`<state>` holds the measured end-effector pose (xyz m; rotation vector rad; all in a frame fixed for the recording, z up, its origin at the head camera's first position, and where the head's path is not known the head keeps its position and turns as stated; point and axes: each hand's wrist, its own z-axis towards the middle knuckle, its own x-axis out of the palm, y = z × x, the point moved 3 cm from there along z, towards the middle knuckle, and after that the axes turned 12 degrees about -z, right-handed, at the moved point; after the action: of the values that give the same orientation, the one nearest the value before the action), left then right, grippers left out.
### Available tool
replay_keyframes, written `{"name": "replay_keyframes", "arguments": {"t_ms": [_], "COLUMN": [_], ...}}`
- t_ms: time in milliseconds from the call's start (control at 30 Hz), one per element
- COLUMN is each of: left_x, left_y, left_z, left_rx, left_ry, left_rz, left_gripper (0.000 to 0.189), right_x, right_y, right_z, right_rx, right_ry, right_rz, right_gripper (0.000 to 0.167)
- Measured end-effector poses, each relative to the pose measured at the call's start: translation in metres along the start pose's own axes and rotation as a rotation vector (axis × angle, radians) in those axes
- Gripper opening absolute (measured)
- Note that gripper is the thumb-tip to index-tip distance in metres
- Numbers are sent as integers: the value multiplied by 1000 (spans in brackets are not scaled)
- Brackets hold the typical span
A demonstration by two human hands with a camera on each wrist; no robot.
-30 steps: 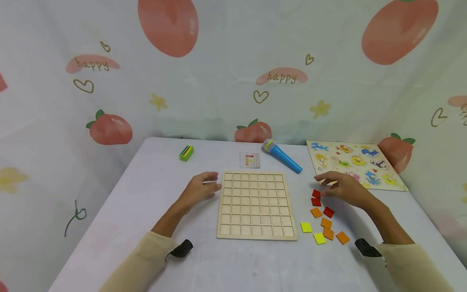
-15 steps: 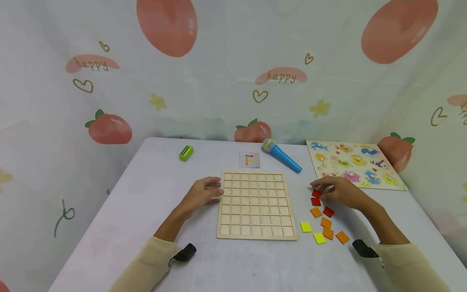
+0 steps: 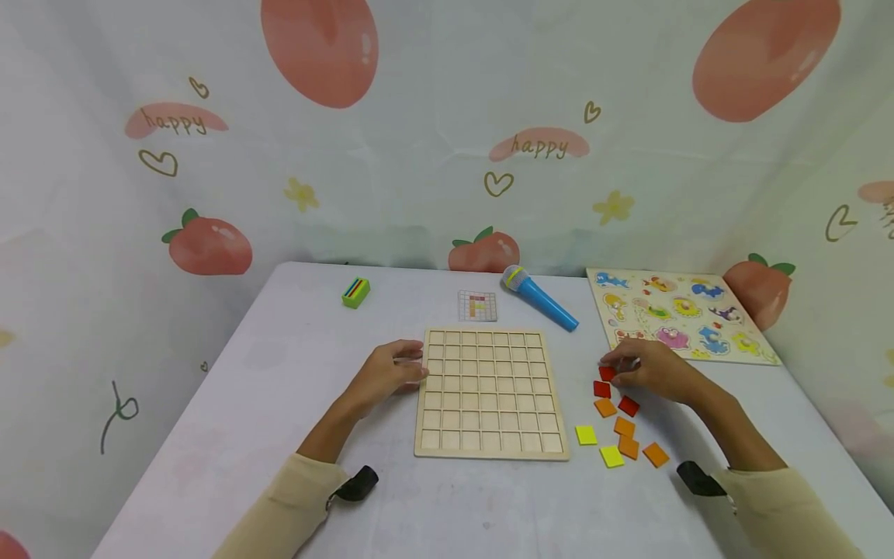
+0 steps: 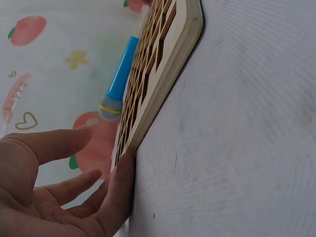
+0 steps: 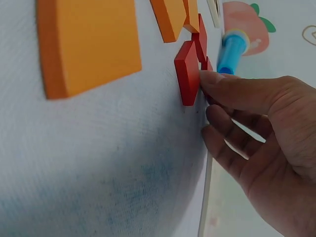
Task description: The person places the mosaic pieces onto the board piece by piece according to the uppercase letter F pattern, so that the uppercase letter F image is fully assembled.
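Observation:
My left hand (image 3: 389,368) touches the left edge of a wooden grid board (image 3: 486,458) with relaxed fingers. The left wrist view shows a fingertip of that hand (image 4: 64,192) against the board's corner. Right of the board, my right hand (image 3: 653,370) pinches a red square tile (image 3: 606,373) between thumb and fingers, at table level. In the right wrist view the thumb partly hides this tile. Just below it lies a second red tile (image 3: 601,389), with a third red tile (image 3: 629,406) to its right. Several orange tiles (image 3: 625,427) and two yellow tiles (image 3: 586,435) lie nearer me.
Behind the board are a small printed grid card (image 3: 477,307) and a blue toy microphone (image 3: 548,303). A green striped block (image 3: 356,293) sits at the back left. An animal picture puzzle board (image 3: 684,314) lies at the back right, just beyond my right hand.
My left hand has shifted right until it touches the board. The right hand's fingers have closed on the upper red tile, and the two upper red tiles have shifted slightly.

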<state>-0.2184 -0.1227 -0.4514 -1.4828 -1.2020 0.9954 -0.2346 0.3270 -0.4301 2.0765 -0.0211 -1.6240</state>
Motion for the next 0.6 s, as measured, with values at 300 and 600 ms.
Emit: {"name": "replay_keyframes", "arguments": {"t_ms": [300, 600], "left_x": [1, 1], "left_y": [3, 3], "left_z": [1, 1], "left_rx": [-11, -13], "left_ry": [-12, -15], "left_rz": [-3, 4], "left_gripper": [61, 63], "right_x": [0, -1], "right_y": [4, 10], "right_z": [-2, 0], "right_rx": [46, 29], "right_ry": [30, -7], "right_rz": [-68, -94], "right_gripper": [32, 41]}}
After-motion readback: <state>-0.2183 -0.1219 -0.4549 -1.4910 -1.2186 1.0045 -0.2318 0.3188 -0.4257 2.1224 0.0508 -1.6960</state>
